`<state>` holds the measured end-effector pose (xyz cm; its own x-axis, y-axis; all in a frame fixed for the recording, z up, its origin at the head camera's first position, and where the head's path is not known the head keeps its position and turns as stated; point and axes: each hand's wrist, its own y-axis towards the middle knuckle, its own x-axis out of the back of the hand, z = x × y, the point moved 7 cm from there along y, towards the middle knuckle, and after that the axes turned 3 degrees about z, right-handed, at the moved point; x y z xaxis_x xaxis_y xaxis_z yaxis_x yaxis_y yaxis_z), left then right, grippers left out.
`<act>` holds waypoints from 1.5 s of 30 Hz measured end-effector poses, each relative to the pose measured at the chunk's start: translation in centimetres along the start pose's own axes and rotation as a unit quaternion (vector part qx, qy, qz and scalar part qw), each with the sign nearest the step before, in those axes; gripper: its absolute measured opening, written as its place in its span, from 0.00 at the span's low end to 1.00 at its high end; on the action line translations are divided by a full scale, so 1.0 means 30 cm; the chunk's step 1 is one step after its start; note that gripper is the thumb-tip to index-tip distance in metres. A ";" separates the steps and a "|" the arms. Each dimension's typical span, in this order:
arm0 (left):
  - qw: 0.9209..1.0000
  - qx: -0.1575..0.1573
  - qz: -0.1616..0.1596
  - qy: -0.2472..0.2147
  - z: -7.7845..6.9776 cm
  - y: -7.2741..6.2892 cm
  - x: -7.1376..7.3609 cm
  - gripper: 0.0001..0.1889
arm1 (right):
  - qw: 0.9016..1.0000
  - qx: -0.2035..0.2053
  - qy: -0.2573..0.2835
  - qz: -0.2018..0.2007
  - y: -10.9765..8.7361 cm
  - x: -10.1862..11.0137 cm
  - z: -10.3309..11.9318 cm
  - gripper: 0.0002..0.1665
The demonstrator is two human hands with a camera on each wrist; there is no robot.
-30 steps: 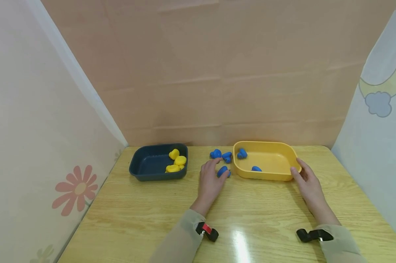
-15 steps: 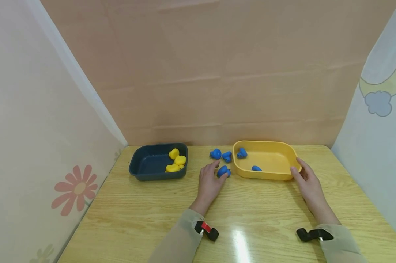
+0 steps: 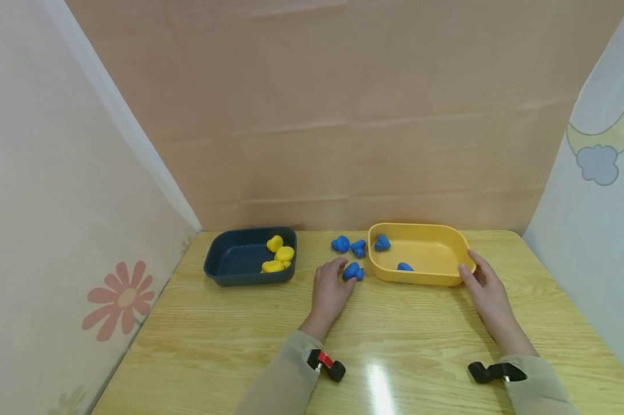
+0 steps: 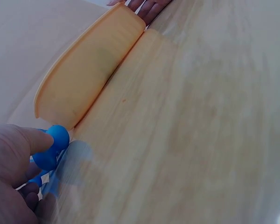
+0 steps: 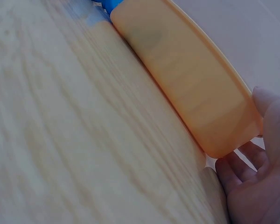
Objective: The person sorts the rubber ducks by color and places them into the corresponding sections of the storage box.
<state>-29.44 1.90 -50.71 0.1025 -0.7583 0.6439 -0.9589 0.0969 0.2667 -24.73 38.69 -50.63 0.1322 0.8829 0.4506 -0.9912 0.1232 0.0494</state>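
Note:
My left hand (image 3: 328, 294) is at a small blue toy duck (image 3: 351, 271) on the table, thumb on its near side and fingers on its far side. In the left wrist view the thumb presses against this blue duck (image 4: 53, 151), and the fingers are partly hidden behind it. My right hand (image 3: 488, 291) grips the right end of a yellow tray (image 3: 420, 277), thumb at the rim and fingers along the outer wall. Two blue ducks lie in that tray, one at its back left (image 3: 382, 242) and one by the front wall (image 3: 405, 267).
Two more blue ducks (image 3: 340, 244) lie on the table (image 3: 394, 328) left of the yellow tray. A dark blue tray (image 3: 249, 280) with several yellow ducks (image 3: 284, 254) stands further left. A brown paper-like backdrop (image 3: 343, 144) rises behind the table.
The thumb and fingers of my left hand have drawn closer together around the blue duck, which has turned slightly. My right hand and both trays stay where they were.

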 end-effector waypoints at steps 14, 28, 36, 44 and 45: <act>1.000 0.009 0.003 0.013 0.005 0.000 -0.003 0.19 | 1.000 0.000 0.000 0.001 -0.002 0.002 -0.011 0.48; 1.000 0.017 0.001 0.014 0.007 0.005 -0.004 0.12 | 1.000 -0.009 0.002 -0.001 -0.001 0.000 -0.014 0.48; 1.000 0.020 -0.002 0.002 0.008 -0.001 0.001 0.10 | 1.000 -0.013 -0.001 0.001 -0.005 -0.003 -0.009 0.48; 1.000 0.004 -0.011 -0.008 0.004 -0.001 0.008 0.08 | 1.000 -0.015 -0.004 0.002 -0.005 -0.003 -0.013 0.49; 1.000 0.004 -0.011 -0.010 0.005 0.000 0.007 0.08 | 1.000 -0.015 -0.004 0.002 -0.004 -0.003 -0.015 0.49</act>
<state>-29.45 1.65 -50.68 0.1192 -0.7727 0.6234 -0.9582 0.0749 0.2760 -24.62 38.79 -51.08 0.1278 0.8796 0.4582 -0.9909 0.1329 0.0211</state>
